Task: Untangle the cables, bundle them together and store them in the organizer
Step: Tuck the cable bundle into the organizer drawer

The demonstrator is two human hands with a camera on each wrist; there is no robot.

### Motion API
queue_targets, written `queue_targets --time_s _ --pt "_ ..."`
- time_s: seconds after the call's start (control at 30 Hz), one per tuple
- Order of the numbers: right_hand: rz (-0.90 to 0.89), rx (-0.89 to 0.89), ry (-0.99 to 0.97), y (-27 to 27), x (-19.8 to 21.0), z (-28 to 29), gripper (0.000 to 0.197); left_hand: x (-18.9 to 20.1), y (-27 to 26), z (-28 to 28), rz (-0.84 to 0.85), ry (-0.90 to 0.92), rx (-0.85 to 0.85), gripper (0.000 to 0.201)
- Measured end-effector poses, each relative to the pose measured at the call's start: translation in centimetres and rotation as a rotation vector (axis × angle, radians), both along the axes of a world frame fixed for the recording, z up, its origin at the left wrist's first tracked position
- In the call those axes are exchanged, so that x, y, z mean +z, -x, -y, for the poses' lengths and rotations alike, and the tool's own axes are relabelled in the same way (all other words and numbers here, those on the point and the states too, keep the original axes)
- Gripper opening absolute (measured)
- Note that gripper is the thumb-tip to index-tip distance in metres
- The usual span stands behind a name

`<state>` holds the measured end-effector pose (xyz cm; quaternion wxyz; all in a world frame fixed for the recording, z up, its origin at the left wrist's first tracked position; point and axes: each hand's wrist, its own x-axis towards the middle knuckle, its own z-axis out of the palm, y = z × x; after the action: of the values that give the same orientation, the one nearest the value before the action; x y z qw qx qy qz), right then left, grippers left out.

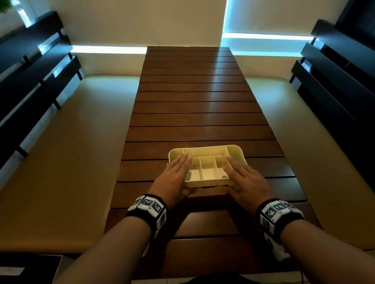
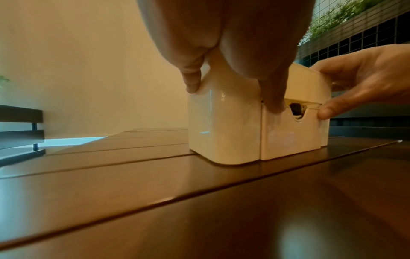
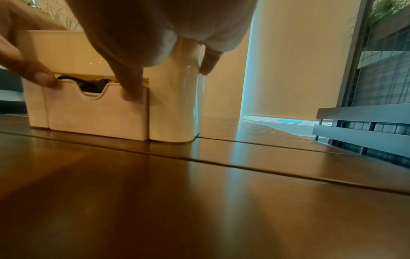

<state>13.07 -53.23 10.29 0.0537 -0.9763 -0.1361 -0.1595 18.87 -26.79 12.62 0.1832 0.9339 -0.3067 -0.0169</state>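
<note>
A cream organizer with open compartments on top stands on the wooden slat table. My left hand lies flat over its left end and my right hand over its right end, fingers straight. Both thumbs press the front of its drawer, which sits almost flush with the organizer. Dark cables show through the drawer's notch. In the right wrist view the same cables lie inside the drawer, between my right thumb and my left thumb.
The table runs long and narrow ahead of me, with beige bench seats on both sides. Dark slatted backrests flank the benches. A wire grid panel stands at the right. A dark box sits at the lower left.
</note>
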Motion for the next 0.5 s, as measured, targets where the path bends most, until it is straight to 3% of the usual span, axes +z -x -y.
queue_targets --time_s 0.2,0.5 --pt "-0.026 0.067 0.152 -1.1 0.5 -1.2 0.086 0.1 0.1 0.0 0.024 -0.027 -0.007 0.097" --pt "-0.069 0.032 0.135 -3.0 0.9 -0.8 0.078 1.6 -0.8 -0.3 -0.062 0.002 0.034 0.098"
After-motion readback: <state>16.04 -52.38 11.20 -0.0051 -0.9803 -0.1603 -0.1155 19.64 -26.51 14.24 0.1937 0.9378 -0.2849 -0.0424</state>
